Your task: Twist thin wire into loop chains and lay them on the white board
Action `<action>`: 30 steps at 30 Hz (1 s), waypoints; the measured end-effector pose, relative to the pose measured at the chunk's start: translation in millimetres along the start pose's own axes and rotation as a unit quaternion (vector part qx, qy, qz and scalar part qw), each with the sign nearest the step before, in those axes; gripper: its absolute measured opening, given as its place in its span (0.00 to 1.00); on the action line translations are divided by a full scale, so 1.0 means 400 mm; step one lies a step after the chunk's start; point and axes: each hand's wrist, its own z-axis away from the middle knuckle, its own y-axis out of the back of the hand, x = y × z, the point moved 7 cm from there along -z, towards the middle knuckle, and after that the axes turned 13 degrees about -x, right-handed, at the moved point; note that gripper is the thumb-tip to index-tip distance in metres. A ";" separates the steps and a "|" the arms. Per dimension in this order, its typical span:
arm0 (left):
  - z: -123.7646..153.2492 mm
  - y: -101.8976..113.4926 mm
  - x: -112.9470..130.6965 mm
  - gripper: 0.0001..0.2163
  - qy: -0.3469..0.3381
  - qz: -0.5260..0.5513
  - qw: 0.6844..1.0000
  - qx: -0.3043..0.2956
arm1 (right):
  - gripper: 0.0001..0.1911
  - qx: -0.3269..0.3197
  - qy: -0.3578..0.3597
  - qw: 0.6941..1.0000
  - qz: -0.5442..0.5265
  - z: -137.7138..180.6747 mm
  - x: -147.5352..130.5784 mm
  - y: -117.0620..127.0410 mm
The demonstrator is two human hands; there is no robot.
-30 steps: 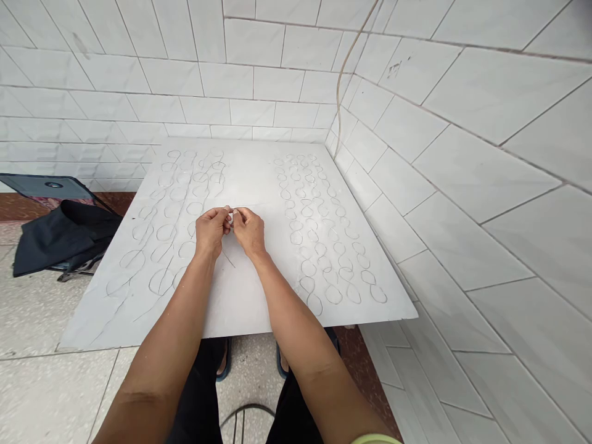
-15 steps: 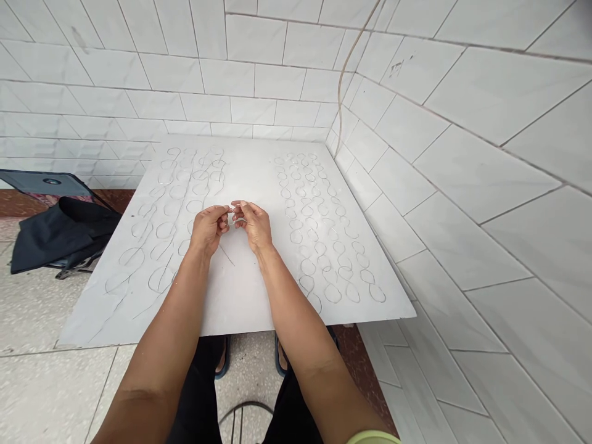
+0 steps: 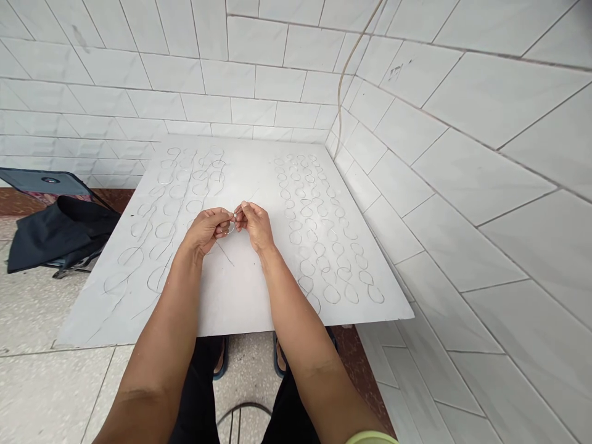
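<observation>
Wire loop [image 3: 230, 227] hung just above the middle of the surface [image 3: 250, 296]; left hand [image 3: 206, 227] and right hand [image 3: 254, 225] both pinched it by closed fingertips, seemingly to steady it. Other loops [image 3: 319, 234] lay in rows along the surface's two sides; apparently sorted by size.

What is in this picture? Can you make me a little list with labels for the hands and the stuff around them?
left hand: pinches a small wire loop
right hand: pinches the same loop from the other side
under them: white board
left side: rows of bigger loops
right side: rows of smaller loops
far left: dark cloth on a folding chair
behind: tiled wall
</observation>
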 end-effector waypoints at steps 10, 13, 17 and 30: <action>0.011 -0.019 0.012 0.11 0.017 -0.018 1.000 -0.019 | 0.23 0.026 -0.003 0.999 -0.037 0.006 -0.009 0.010; 0.013 -0.024 0.012 0.11 0.027 -0.016 0.999 -0.040 | 0.23 0.019 0.000 0.998 -0.054 0.005 -0.008 0.013; 0.014 -0.018 0.006 0.10 0.044 -0.006 0.998 -0.047 | 0.22 0.034 -0.010 0.998 -0.061 0.007 -0.004 0.021; 0.010 0.037 0.004 0.16 -0.036 0.081 0.988 0.128 | 0.18 0.107 0.020 0.989 -0.102 0.005 -0.002 0.040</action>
